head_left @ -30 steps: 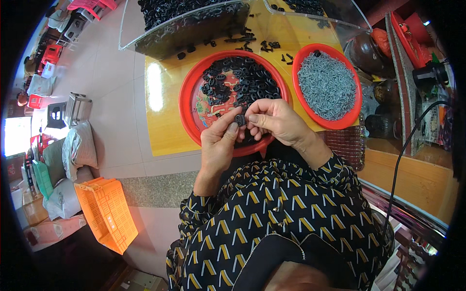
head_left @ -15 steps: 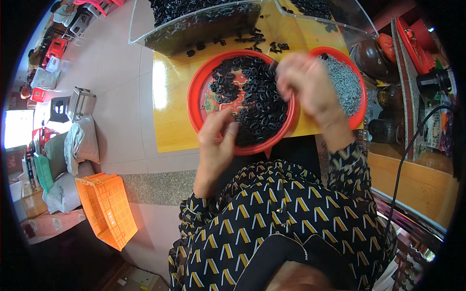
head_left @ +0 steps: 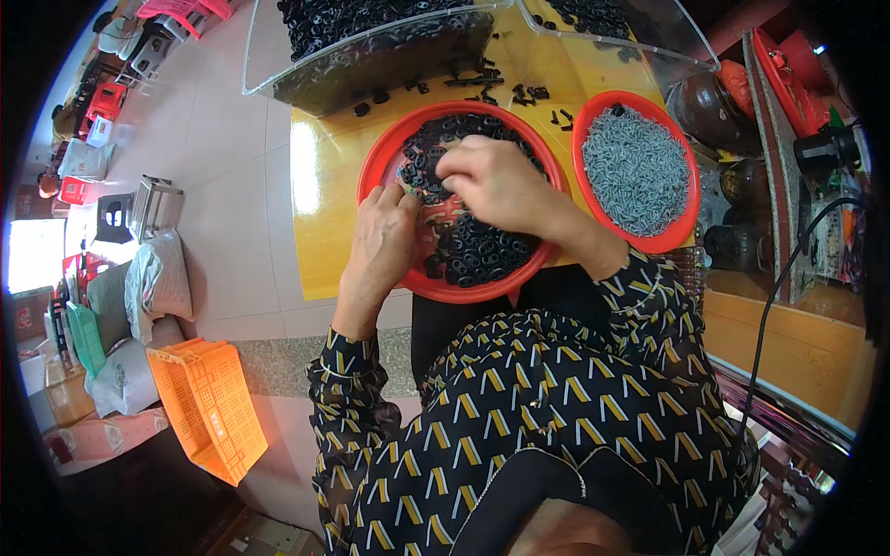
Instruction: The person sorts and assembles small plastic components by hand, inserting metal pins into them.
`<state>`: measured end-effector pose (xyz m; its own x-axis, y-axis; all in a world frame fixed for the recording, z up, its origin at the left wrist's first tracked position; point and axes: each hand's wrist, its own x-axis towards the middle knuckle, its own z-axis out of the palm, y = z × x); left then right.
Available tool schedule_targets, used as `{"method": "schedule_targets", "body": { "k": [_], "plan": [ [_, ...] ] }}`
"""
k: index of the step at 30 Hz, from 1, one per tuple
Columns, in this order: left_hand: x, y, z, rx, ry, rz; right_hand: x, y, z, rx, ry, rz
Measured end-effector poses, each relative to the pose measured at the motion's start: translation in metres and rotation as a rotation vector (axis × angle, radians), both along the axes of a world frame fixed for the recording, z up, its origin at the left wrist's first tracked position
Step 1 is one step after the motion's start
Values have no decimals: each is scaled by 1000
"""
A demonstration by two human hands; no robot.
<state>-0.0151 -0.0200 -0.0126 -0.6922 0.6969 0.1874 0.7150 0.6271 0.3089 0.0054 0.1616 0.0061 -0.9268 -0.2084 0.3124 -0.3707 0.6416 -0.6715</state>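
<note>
A round red tray holds many small black oval plastic parts with holes in them. Over its left side is my left hand, fingers curled and pressed together; whatever they hold is hidden. Above the middle of the tray, my right hand is closed with its fingertips pinched together, pointing toward the left hand. I cannot make out what sits in that pinch. To the right lies a second red tray full of small silvery screws, with one black piece near its far edge.
Clear plastic bins of black parts stand at the back of the yellow table. Loose black pieces lie before them. An orange crate sits on the floor at left. A black cable hangs at right.
My right hand has come left from between the two trays to over the black parts, uncovering the screws. My left hand has shifted slightly left and up, its fingers now curled in.
</note>
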Motion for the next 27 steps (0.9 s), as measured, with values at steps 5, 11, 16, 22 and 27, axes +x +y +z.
{"method": "schedule_targets", "body": {
  "k": [5, 11, 16, 22, 27],
  "plan": [
    [5, 0, 0, -39, 55, -23, -14, -27, -13, 332, 89, 113],
    [18, -8, -1, 123, 35, -27, -19, -36, -21, 462, 103, 167],
    [17, -5, 1, 198, -24, -13, -20, -37, -30, 457, 140, 152],
    [21, -6, 5, 235, -90, 2, -16, -41, -26, 559, 86, 101],
    [25, -4, 6, 204, -13, 10, -11, -39, -26, 582, 106, 101]
  ]
}}
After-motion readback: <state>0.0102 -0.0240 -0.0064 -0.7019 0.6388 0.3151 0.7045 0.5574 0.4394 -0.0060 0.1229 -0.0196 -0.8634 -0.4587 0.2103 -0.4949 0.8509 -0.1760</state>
